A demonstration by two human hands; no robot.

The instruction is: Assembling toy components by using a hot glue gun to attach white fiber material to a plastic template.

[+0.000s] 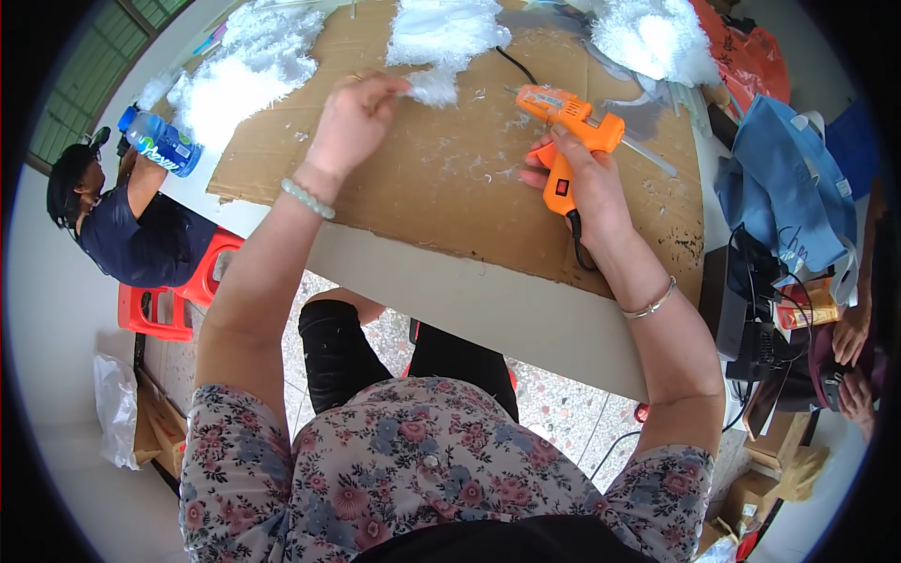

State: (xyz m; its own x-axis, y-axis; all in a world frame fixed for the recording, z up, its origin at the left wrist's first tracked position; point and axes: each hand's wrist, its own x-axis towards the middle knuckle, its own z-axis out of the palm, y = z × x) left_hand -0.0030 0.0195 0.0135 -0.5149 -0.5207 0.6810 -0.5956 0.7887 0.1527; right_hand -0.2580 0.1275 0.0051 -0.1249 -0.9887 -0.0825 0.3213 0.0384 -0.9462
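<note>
My left hand point(352, 122) was over the brown cardboard sheet point(441, 188) that covered the table, its fingers pinched together on a small tuft of white feathers point(434, 86). The fingertips met at the tuft's near edge, and the tuft lay just below a larger white feather heap point(446, 33) at the far side of the sheet.

My right hand point(587, 183) was clamped around the handle of an orange glue gun point(571, 122). The fingers wrapped the grip closed, one at the trigger, and the nozzle pointed left toward the tuft without touching it. A clear glue stick point(648, 155) stuck out of the back of the gun, and its black cord point(582, 249) ran down past my wrist.

More white feather heaps lay at the far left point(244, 70) and far right point(652, 38) of the cardboard. At the left table edge a person seated on a red stool point(169, 300) held a clear plastic bottle point(160, 141) with a blue cap and a blue-and-green label. On my right lay a blue cloth bag point(784, 188), an orange-red plastic bag point(746, 52) beyond it, and a small orange packet point(807, 310) in another person's hand. Brown cardboard boxes point(770, 460) stood on the floor at the lower right.
</note>
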